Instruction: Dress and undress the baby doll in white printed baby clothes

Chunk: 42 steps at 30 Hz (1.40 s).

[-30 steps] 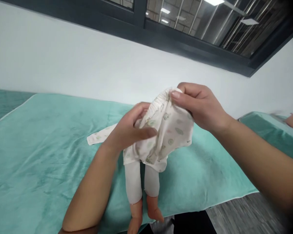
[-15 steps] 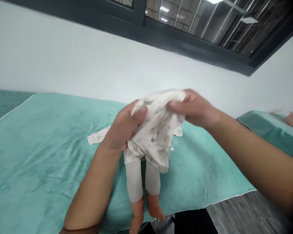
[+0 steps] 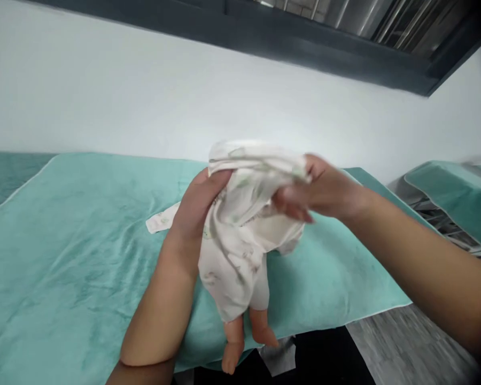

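Observation:
A white baby garment (image 3: 236,272) with a small faint print hangs bunched between my two hands. My left hand (image 3: 196,200) is closed on its left edge, thumb over the cloth near the folded top band. At the right side, my right hand (image 3: 304,192) grips the same cloth, its fingers smeared by motion. Under the garment lies a baby doll (image 3: 260,289) in white leggings, feet toward me; its upper body is hidden behind the cloth and my hands. A printed white sleeve (image 3: 160,220) sticks out flat to the left of my left wrist.
The doll lies on a bed with a teal cover (image 3: 84,256), set against a white wall (image 3: 144,96) below a dark window frame (image 3: 304,53). Another teal-covered surface (image 3: 457,187) stands at the right. Grey floor (image 3: 388,342) shows at lower right.
The garment has spread and dropped lower over the doll's legs, and its top band has come into view. My right hand's fingers have shifted on the cloth. The view has tilted down slightly.

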Motion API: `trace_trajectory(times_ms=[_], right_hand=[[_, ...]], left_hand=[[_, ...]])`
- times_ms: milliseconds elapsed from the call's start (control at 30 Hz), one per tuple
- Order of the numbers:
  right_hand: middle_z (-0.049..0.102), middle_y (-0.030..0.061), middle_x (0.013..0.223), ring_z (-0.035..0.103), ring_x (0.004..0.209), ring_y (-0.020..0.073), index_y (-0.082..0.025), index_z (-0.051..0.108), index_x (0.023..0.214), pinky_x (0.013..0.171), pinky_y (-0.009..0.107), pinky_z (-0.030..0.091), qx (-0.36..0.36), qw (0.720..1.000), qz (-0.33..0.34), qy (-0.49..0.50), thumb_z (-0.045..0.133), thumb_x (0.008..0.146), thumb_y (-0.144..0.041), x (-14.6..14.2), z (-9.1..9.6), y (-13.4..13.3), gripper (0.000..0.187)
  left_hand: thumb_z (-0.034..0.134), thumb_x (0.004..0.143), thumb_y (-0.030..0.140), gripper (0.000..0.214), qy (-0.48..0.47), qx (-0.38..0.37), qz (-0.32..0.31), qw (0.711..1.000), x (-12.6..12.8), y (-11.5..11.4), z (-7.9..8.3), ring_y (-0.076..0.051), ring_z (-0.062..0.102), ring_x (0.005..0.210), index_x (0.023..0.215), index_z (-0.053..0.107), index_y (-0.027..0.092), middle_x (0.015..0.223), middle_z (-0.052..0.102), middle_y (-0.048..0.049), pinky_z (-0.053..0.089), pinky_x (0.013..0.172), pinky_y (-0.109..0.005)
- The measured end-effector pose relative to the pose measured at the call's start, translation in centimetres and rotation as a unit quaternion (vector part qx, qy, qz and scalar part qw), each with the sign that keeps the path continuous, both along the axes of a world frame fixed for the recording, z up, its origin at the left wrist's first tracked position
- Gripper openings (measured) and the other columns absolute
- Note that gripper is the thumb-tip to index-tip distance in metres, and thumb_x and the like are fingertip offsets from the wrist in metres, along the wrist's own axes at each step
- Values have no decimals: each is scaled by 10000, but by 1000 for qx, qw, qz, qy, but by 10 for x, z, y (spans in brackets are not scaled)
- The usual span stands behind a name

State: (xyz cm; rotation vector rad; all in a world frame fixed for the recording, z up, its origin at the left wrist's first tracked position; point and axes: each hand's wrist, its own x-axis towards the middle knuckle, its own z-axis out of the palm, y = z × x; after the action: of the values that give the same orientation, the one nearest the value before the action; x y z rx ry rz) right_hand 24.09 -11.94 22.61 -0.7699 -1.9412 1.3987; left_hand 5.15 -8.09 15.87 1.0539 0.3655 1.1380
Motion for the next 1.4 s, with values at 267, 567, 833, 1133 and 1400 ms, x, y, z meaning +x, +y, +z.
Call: trace_trajectory(times_ms=[267,567,833,1133,1400], right_hand=[[562,-27,638,527,554,80,-185,575,656,518,214,426,198,967,-159,3,565,947,-497,-15,-13,5,427],[494,-14,670,504,606,120,-219,598,770,512,259,388,151,938,-286,125,571,928,-532,-15,-76,37,351],[506,-28,670,441,566,110,-207,535,711,527,264,367,30,975,-100,196,774,765,-468,27,-141,67,358],[369,-30,618,387,577,128,-229,401,658,509,268,326,20,897,-380,226,671,843,-495,7,-127,51,421],[316,-52,589,264,530,101,-218,324,622,490,260,269,8,910,-293,292,646,858,-571,-10,-117,0,533]], left_hand=[[879,600,300,292,205,136,-60,967,11,9,-10,-247,670,764,774,676,183,748,667,-39,527,641,-331],[735,717,157,116,149,54,104,982,30,15,-16,-178,624,597,797,654,180,618,606,11,510,549,-280],[567,894,326,217,58,-9,30,998,22,38,-18,-131,519,466,738,653,201,553,544,-1,429,453,-268],[809,706,367,248,289,89,32,953,44,20,-36,-213,641,688,812,656,204,696,661,-12,493,588,-301],[733,783,357,189,258,52,150,953,11,-46,-30,-165,582,570,816,652,190,607,622,5,466,552,-282]])
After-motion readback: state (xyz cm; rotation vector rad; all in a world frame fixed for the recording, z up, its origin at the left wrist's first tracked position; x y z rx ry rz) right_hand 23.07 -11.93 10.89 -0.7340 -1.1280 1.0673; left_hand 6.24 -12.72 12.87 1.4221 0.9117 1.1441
